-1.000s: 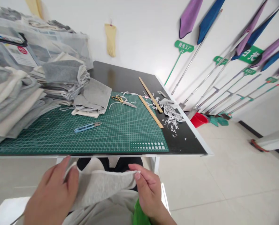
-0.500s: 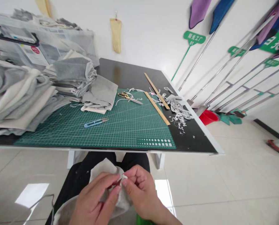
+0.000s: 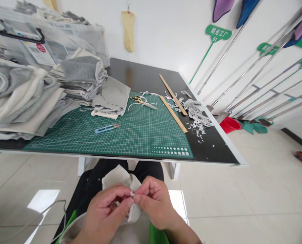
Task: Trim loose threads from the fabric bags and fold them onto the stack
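Over my lap lies a piece of light grey fabric (image 3: 116, 179), partly hidden under my hands. My left hand (image 3: 107, 208) pinches a small white bit of this fabric between thumb and fingers. Fingertip to fingertip with it, my right hand (image 3: 154, 201) pinches the same spot from the other side. Whether that white bit is an edge, a strip or a knot is too small to tell. On the green cutting mat (image 3: 138, 139) beyond my hands rest blue thread snips (image 3: 107, 128) and gold-handled scissors (image 3: 143, 101).
Stacked grey and cream fabric (image 3: 16, 98) fills the table's left side, before a clear plastic bin (image 3: 64, 40). Two wooden rulers (image 3: 173, 113) and white fabric scraps (image 3: 198, 115) lie at the right. A red bucket (image 3: 229, 125) and long-handled tools stand by the wall.
The view has shifted slightly, so the table appears a little higher and further right. Both hands have drawn closer together at the white bit, which now shows less between the fingertips.
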{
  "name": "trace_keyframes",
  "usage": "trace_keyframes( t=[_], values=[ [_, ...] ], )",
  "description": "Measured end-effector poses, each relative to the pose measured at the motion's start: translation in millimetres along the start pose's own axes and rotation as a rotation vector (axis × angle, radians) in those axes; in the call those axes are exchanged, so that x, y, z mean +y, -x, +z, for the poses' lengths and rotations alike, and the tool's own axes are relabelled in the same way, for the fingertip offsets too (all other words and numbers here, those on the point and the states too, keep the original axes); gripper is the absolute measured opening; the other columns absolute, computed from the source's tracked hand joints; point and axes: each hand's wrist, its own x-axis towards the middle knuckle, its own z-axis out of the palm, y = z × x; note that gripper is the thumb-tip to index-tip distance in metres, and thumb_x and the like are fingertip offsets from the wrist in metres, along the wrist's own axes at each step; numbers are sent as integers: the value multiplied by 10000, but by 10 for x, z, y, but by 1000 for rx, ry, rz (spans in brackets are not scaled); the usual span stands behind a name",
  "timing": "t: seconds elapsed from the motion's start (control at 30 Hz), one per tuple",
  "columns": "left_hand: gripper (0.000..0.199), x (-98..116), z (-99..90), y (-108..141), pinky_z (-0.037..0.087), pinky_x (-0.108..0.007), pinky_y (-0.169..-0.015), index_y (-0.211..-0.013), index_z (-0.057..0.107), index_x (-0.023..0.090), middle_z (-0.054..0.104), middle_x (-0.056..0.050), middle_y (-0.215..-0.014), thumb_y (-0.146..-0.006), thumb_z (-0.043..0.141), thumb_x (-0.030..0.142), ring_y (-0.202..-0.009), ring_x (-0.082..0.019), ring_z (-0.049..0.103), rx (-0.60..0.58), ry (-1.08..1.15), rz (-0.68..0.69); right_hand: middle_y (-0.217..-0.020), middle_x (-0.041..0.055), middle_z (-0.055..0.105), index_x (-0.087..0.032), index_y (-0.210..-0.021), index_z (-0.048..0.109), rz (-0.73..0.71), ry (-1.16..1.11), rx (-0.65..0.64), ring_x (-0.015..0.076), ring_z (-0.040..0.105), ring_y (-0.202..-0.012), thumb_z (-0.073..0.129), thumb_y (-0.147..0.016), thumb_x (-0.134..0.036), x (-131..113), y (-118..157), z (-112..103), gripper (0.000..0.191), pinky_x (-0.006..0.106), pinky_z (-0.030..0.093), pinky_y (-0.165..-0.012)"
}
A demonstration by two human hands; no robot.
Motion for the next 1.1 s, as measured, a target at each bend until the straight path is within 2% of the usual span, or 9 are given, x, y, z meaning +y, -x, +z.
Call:
trace_keyframes(
  t=[0.13,0.37,0.43,0.53,0.6,0.7,0.83,0.97,1.1],
  values=[
    [120,-10,16,15,457,-150,-434,-800,718,211,649,17,-624,-820,654,311,-473,-85,568,-5,100,-100,-601,-28,608,-158,-709,563,-6,-32,15,43,427,-486,794,-762,-377,43,-19,10,322,169,325,-492],
    [254,-39,6,34,449,-173,-455,-647,647,192,590,16,-550,-870,583,296,-477,-97,562,12,3,-59,-596,-27,610,-170,-721,585,-52,45,-7,70,490,-501,757,-790,-343,42,-14,22,254,191,394,-516],
    [271,-71,-2,59,431,-173,-438,-625,629,193,573,24,-521,-869,581,298,-451,-91,538,52,-18,-62,-644,-7,628,-174,-761,601,-139,159,-20,93,532,-550,696,-839,-324,33,-9,17,193,212,424,-547],
    [272,-100,17,101,416,-167,-425,-612,610,194,547,40,-491,-855,602,317,-430,-82,518,120,45,-116,-773,37,672,-177,-885,631,-361,403,-45,138,603,-664,652,-847,-285,10,-21,14,116,251,469,-615],
    [270,-86,47,118,418,-167,-437,-616,610,195,544,45,-498,-843,615,340,-439,-79,513,171,99,-185,-820,48,684,-182,-943,630,-494,558,-67,157,626,-707,686,-803,-295,-12,-35,23,189,268,484,-646],
    [271,-38,85,117,409,-162,-452,-609,603,193,529,53,-492,-822,627,359,-447,-70,487,267,145,-289,-886,59,689,-191,-982,620,-609,778,-30,184,647,-781,703,-762,-277,-42,-43,51,250,297,499,-693],
    [266,-48,81,95,416,-165,-437,-606,607,188,539,49,-480,-803,646,361,-437,-76,494,241,198,-289,-1018,100,663,-183,-1046,596,-721,995,35,219,625,-883,651,-756,-197,-33,-38,80,295,338,515,-731],
    [283,-120,60,89,385,-166,-418,-598,577,183,503,54,-462,-817,643,348,-428,-70,441,234,215,-274,-906,110,662,-153,-1026,601,-847,1145,30,221,578,-779,563,-819,-126,15,-55,62,212,346,494,-659],
    [292,-114,41,92,367,-170,-415,-611,563,182,487,55,-459,-837,624,356,-427,-68,415,169,192,-278,-769,81,642,-170,-917,630,-772,1110,-68,207,560,-701,505,-839,-102,-4,-72,45,161,334,453,-638]
  ],
)
